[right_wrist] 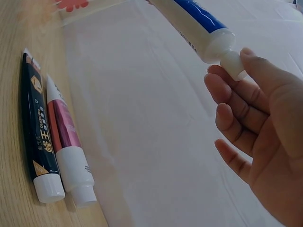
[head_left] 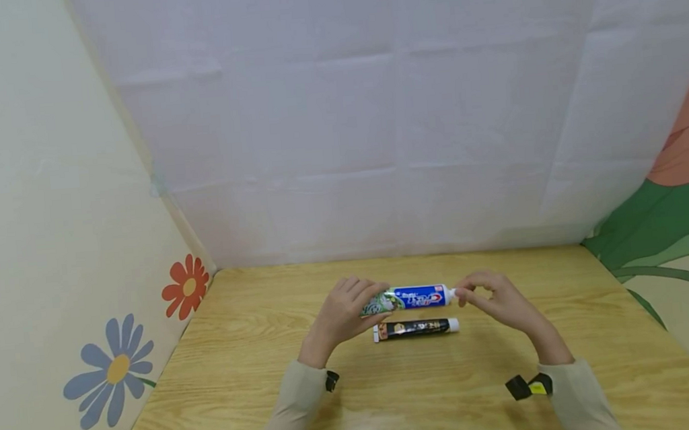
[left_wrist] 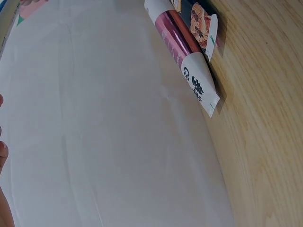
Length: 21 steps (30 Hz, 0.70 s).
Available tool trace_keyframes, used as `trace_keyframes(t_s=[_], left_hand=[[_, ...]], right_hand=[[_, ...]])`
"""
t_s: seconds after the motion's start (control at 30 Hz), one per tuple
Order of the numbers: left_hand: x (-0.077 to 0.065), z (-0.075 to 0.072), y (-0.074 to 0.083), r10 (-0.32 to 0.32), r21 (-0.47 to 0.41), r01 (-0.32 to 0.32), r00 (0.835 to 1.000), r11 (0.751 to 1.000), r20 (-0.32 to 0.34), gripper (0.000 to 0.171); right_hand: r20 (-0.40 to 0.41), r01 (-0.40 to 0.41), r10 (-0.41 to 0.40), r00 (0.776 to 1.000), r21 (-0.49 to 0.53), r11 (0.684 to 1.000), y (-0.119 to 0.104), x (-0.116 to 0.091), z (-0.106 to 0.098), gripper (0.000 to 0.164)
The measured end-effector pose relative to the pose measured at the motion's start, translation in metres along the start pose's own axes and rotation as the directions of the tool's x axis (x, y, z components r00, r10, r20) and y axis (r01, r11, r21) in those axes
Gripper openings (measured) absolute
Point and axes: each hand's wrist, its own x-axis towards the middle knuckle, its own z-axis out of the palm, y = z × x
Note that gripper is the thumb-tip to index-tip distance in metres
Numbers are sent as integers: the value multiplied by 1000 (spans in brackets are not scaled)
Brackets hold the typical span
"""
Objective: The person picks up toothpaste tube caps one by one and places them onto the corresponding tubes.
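Note:
My left hand [head_left: 348,309] grips the green printed end of a blue, white and green toothpaste tube [head_left: 418,297], holding it sideways above the table. At the tube's other end, my right hand [head_left: 503,300] pinches the white cap [right_wrist: 232,65] between thumb and index finger; its other fingers are loosely bent. The cap sits against the tube's neck. A black toothpaste tube [head_left: 417,329] with a white cap lies on the table just in front of the hands. Beside it lies a pink and white tube [right_wrist: 68,125], hidden in the head view behind the raised one.
The wooden table [head_left: 456,402] meets a white cloth backdrop [head_left: 363,139] along its far edge. A wall with painted flowers [head_left: 116,369] borders the left side, and a green and pink leafy print [head_left: 674,229] covers the right.

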Motion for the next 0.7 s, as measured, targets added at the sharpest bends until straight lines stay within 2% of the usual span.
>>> trace_keyframes(t_s=[0.3, 0.53, 0.7], left_hand=[[0, -1, 0, 9, 6, -8, 1000, 1000, -3, 51], [0, -1, 0, 16, 0, -16, 1000, 1000, -18, 51], [0, -1, -1, 15, -8, -15, 999, 1000, -33, 54]], right_hand=[[3, -26, 26, 1000, -26, 999, -33, 5, -8, 19], [13, -51, 51, 999, -23, 998, 2, -2, 0, 16], [25, -76, 76, 997, -10, 997, 0, -2, 1, 13]])
